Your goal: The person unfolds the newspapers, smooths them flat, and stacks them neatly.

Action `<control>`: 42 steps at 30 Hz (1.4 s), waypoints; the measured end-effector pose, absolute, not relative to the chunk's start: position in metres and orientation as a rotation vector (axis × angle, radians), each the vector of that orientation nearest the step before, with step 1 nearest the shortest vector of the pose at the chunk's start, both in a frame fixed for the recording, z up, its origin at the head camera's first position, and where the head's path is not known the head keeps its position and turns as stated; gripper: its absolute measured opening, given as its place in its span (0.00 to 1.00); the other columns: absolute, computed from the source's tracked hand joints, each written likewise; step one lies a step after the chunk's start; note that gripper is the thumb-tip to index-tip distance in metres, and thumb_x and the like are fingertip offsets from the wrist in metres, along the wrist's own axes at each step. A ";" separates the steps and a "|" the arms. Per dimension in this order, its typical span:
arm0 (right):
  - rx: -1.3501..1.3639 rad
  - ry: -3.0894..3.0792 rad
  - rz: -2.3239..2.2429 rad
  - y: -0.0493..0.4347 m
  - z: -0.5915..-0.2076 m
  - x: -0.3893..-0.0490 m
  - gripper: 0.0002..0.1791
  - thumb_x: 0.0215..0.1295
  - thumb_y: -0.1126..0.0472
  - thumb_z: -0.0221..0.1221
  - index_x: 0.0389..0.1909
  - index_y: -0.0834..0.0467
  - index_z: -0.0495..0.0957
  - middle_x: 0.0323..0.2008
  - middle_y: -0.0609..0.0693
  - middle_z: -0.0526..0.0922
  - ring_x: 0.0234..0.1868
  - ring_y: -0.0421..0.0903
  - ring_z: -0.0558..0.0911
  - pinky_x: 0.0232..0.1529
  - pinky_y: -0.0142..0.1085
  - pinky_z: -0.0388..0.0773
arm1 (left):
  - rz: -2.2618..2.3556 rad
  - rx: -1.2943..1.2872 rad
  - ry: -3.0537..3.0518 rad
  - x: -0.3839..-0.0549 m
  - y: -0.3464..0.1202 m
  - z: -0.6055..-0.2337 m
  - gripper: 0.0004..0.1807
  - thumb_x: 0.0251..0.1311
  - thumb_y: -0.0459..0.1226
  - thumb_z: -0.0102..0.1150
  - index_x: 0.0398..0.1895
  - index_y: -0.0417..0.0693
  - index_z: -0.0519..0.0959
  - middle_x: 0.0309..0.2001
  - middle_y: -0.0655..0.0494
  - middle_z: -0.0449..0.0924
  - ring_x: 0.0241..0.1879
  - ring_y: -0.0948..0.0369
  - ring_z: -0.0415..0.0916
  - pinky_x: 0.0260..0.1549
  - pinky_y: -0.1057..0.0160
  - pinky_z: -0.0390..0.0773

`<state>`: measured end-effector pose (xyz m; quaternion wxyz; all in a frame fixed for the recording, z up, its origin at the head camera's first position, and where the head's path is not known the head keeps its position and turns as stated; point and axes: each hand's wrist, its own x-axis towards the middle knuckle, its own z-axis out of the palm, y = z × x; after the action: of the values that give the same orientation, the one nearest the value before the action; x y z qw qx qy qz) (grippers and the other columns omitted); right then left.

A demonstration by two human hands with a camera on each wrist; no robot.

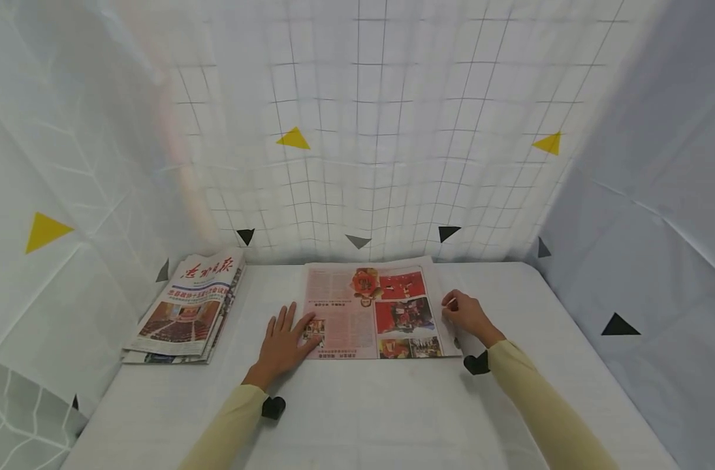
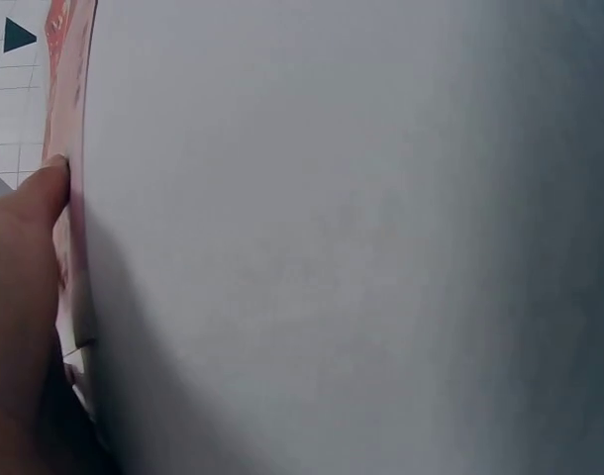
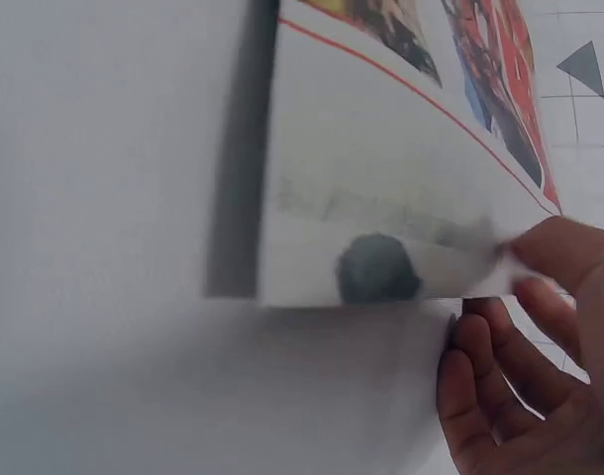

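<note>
A newspaper (image 1: 345,329) with pink and red printed pages lies flat on the white table, its long side toward me. My left hand (image 1: 283,346) rests on its left edge, fingers spread and straight; the left wrist view shows only the thumb side of that hand (image 2: 23,257) against the paper's edge. At the right edge, my right hand (image 1: 467,315) pinches the paper's margin between thumb and forefinger. In the right wrist view the newspaper's corner (image 3: 371,198) stands slightly off the table, and the other fingers of the right hand (image 3: 540,346) are curled below.
A stack of folded newspapers (image 1: 183,313) lies at the table's left side. White sheeting (image 1: 392,130) with grid lines and yellow and black triangles rises behind the table (image 1: 381,418) and along both sides. A dark wrist device (image 1: 476,363) sits by the right cuff.
</note>
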<state>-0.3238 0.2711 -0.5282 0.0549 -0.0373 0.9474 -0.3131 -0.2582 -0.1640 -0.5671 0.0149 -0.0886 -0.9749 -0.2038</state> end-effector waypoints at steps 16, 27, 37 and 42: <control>0.001 2.968 -1.051 0.271 -0.539 -0.319 0.29 0.68 0.53 0.67 0.60 0.70 0.75 0.55 0.68 0.78 0.46 0.58 0.81 0.42 0.46 0.81 | -0.651 -0.258 -3.073 -0.259 -0.159 -0.565 0.41 0.69 0.63 0.53 0.81 0.58 0.61 0.85 0.42 0.43 0.84 0.40 0.38 0.80 0.34 0.41; -0.031 2.921 -1.081 0.280 -0.537 -0.322 0.21 0.72 0.60 0.59 0.59 0.70 0.78 0.56 0.70 0.80 0.47 0.60 0.81 0.45 0.48 0.80 | -0.687 -0.228 -3.022 -0.265 -0.160 -0.574 0.51 0.66 0.65 0.55 0.82 0.46 0.54 0.84 0.42 0.46 0.84 0.41 0.41 0.80 0.34 0.42; 0.058 2.640 -1.341 0.283 -0.529 -0.325 0.23 0.79 0.61 0.53 0.67 0.69 0.69 0.63 0.71 0.77 0.54 0.56 0.83 0.46 0.37 0.81 | -0.979 -0.204 -3.061 -0.271 -0.170 -0.557 0.51 0.67 0.55 0.61 0.82 0.36 0.50 0.84 0.40 0.46 0.84 0.41 0.39 0.79 0.36 0.39; 0.115 2.518 -1.541 0.281 -0.522 -0.329 0.24 0.81 0.61 0.50 0.70 0.69 0.65 0.68 0.71 0.73 0.62 0.57 0.79 0.51 0.38 0.81 | -1.226 -0.179 -2.975 -0.273 -0.178 -0.552 0.42 0.69 0.45 0.61 0.79 0.36 0.58 0.83 0.40 0.50 0.83 0.40 0.40 0.77 0.33 0.38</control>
<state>-0.3293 0.2808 -0.5216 0.0933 0.0388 0.8486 -0.5193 -0.2733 -0.1777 -0.5520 -0.0406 -0.0554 -0.9224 -0.3800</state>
